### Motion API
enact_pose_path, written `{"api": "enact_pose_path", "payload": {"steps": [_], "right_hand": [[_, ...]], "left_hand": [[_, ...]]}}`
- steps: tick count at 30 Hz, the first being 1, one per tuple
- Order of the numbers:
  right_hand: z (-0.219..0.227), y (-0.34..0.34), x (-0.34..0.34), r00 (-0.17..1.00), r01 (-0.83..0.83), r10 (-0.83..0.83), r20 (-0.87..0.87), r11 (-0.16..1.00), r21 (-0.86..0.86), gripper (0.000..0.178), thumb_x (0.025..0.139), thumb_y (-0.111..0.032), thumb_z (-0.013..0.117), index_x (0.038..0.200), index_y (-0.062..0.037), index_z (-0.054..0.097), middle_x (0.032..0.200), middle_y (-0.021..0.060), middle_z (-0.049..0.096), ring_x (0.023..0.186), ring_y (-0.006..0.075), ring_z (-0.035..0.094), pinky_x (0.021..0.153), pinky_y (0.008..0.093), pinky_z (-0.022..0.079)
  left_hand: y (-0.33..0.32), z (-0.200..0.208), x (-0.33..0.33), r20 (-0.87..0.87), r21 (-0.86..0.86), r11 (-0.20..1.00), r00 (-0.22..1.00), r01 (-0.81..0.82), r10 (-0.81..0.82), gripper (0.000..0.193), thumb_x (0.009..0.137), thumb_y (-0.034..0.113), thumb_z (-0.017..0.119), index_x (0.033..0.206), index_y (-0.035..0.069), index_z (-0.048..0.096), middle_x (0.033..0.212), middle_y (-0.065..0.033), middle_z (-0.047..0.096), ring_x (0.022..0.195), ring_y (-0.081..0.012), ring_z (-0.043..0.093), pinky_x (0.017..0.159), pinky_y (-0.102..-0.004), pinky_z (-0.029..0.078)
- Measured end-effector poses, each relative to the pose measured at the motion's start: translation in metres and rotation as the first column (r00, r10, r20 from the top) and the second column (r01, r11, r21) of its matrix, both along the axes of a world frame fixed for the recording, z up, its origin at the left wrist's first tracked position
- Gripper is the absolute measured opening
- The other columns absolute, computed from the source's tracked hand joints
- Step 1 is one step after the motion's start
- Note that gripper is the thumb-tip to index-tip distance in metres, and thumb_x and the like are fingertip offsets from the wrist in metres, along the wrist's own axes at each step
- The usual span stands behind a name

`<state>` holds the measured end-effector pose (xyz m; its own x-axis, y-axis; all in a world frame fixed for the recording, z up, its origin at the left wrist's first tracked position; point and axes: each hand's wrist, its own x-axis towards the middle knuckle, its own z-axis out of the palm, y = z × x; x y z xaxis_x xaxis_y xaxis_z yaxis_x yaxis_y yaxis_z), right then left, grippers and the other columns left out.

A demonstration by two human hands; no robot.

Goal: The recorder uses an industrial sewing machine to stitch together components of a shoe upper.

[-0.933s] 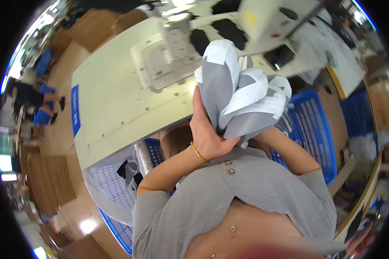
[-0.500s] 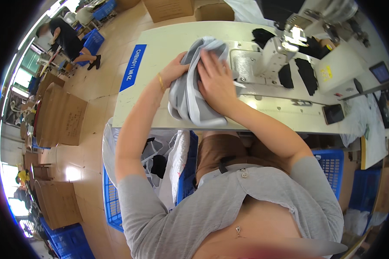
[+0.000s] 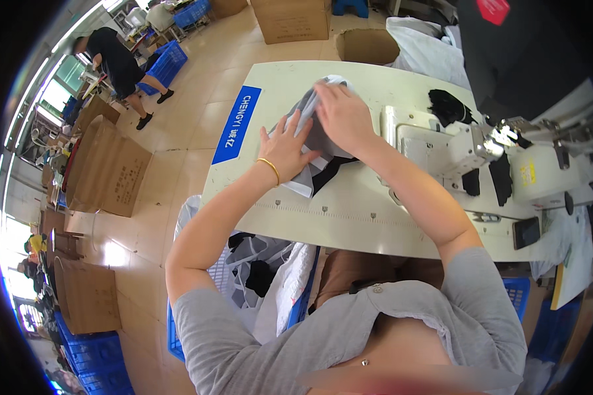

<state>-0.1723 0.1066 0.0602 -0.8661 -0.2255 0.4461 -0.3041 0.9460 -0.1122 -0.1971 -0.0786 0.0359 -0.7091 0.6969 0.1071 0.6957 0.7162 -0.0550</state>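
Grey-and-white fabric lies on the pale surface, beneath and between both hands. The left hand rests on its near left part, fingers spread wide; the right hand bends over its far edge (whether it pinches any cloth, one cannot tell).

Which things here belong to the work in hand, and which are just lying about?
Apparently in the work:
Grey and white fabric, touched by left hand and right hand
Pale table beneath
Sewing machine alongside, possibly

Apparently just lying about:
Dark phone on the table
Cardboard boxes on the floor
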Motion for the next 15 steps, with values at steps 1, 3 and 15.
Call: {"api": "enact_pose_path", "payload": {"steps": [1,3,15], "right_hand": [[0.004,-0.004,-0.004,0.908,-0.085,0.095,-0.407,0.995,0.043,0.039,0.088,-0.026,0.061,0.124,-0.0086,0.059,0.140,0.0132,0.049,0.132,0.0295,0.044,0.110,0.0485,0.032],[-0.016,0.009,-0.027,0.913,-0.071,0.114,-0.391,0.990,0.123,0.043,0.089,-0.032,0.062,0.129,-0.0156,0.058,0.141,0.0101,0.049,0.132,0.0309,0.043,0.111,0.0518,0.030],[-0.101,0.047,-0.147,0.980,-0.067,0.042,-0.194,0.990,-0.123,0.054,0.092,-0.043,0.057,0.143,-0.0304,0.045,0.151,0.0115,0.036,0.135,0.0405,0.037,0.107,0.0575,0.032]], "left_hand": [[-0.003,-0.001,-0.003,-0.001,0.001,1.000,1.000,-0.008,0.008,0.072,0.089,0.051,0.059,0.149,0.019,0.035,0.158,-0.0131,0.023,0.143,-0.0336,0.028,0.104,-0.0688,0.029],[-0.004,0.000,-0.010,-0.044,-0.146,0.988,0.997,0.058,-0.065,0.075,0.089,0.056,0.057,0.150,0.021,0.033,0.160,-0.0100,0.020,0.144,-0.0336,0.026,0.105,-0.0676,0.029],[-0.020,-0.016,-0.123,-0.133,-0.071,0.965,0.956,0.254,-0.261,0.073,0.092,0.054,0.051,0.151,0.017,0.032,0.160,-0.0130,0.020,0.144,-0.0345,0.026,0.113,-0.0527,0.026]]}}
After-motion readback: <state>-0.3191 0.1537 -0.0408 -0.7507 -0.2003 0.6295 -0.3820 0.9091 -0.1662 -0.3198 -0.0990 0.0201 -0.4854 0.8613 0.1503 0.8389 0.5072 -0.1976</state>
